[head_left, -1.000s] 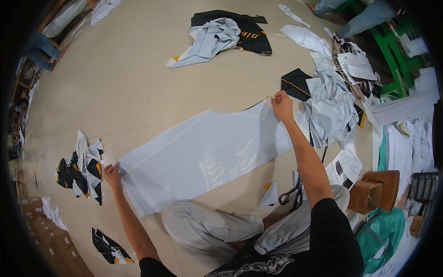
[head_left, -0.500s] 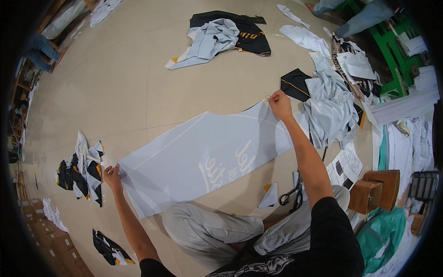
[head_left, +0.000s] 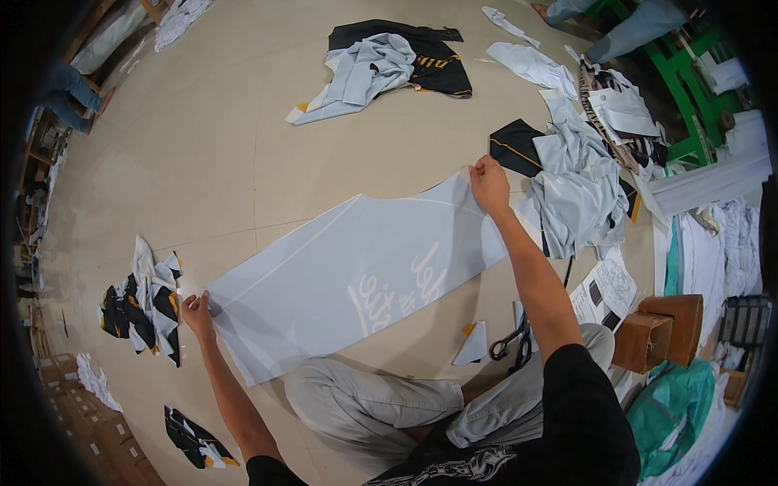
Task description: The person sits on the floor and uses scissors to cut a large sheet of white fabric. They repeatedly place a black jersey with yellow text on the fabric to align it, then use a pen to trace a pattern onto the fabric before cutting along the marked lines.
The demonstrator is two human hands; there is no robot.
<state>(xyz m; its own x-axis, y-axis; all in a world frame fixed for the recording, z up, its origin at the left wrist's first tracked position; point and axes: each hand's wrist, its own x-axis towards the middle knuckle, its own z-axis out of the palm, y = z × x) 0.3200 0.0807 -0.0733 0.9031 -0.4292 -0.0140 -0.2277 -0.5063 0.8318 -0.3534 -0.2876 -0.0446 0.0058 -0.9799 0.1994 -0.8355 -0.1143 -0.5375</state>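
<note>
A long pale grey fabric panel (head_left: 324, 275) with a curved notch and faint reversed lettering lies stretched diagonally across the floor before my crossed legs. My left hand (head_left: 196, 310) pinches its left corner, close beside a small heap of black, grey and yellow pieces (head_left: 139, 300). My right hand (head_left: 489, 180) grips the panel's upper right corner, next to a black piece (head_left: 515, 142) and crumpled grey fabric (head_left: 579, 182). Black-handled scissors (head_left: 512, 344) and a small scrap (head_left: 472, 344) lie beside my right forearm.
Another garment pile (head_left: 381, 69) lies ahead. White cloths (head_left: 527, 65), printed papers (head_left: 608, 287), wooden boxes (head_left: 664, 332) and a green bundle (head_left: 673, 413) are on the right. Other people's legs (head_left: 640, 28) (head_left: 69, 97) show top right and left. Stacked cartons (head_left: 89, 413) sit lower left.
The view has shifted very slightly. Both hands keep their hold at the two corners, and the panel lies almost as before.
</note>
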